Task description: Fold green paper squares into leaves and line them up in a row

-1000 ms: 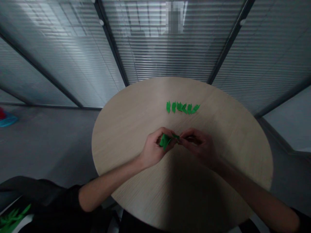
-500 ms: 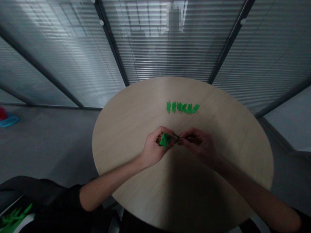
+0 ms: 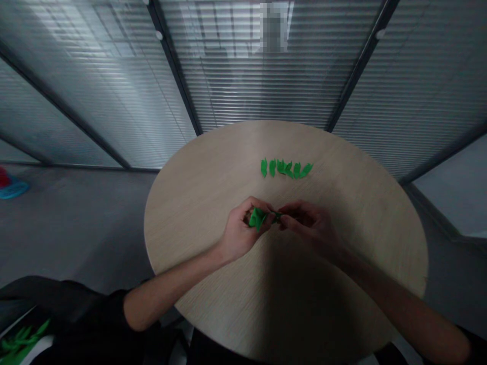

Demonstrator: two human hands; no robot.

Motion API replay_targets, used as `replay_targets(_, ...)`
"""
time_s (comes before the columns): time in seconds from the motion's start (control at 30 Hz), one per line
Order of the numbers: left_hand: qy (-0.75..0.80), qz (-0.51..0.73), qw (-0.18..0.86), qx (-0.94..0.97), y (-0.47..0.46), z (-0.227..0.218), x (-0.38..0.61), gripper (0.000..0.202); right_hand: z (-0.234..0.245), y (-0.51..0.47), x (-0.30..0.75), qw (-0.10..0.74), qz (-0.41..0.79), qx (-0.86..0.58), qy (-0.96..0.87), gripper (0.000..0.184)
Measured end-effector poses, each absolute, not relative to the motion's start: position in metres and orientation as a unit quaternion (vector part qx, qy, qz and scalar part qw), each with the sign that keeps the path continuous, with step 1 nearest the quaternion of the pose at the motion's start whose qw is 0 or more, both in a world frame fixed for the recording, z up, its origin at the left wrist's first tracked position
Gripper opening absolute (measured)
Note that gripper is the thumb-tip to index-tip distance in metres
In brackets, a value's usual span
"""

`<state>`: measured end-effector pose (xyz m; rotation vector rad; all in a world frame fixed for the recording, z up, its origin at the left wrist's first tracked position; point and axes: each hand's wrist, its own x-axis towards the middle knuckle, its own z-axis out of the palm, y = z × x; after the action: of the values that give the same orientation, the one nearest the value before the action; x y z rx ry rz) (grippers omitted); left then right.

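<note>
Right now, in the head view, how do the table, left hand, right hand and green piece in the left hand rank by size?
1. Table, by far
2. Left hand and right hand: too alike to rank
3. Green piece, judged by what shows; fingers hide part

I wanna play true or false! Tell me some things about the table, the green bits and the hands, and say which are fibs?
1. Small green leaf-shaped pieces lie in a row on the round light-brown wooden table. True.
2. The left hand holds a bright green leafy piece. True.
3. The right hand lies flat, far from the other one. False: its fingers are bent and their tips are close to the left hand's.
4. The row is nearer the person's body than the hands are. False: it is farther away, beyond both hands.
5. A blue and red object shows at the picture's left edge. True.
</note>
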<state>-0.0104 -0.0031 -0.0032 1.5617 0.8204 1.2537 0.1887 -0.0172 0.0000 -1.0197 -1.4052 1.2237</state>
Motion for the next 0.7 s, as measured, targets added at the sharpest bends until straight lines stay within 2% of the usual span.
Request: replay_targets(0.7,0.352,0.498,0.477,0.633,-0.0028,-0.0042,-0.0112,0.024,0.0054,-0.0179,0.1869,0.488,0.503,-0.43,-0.569,0.027)
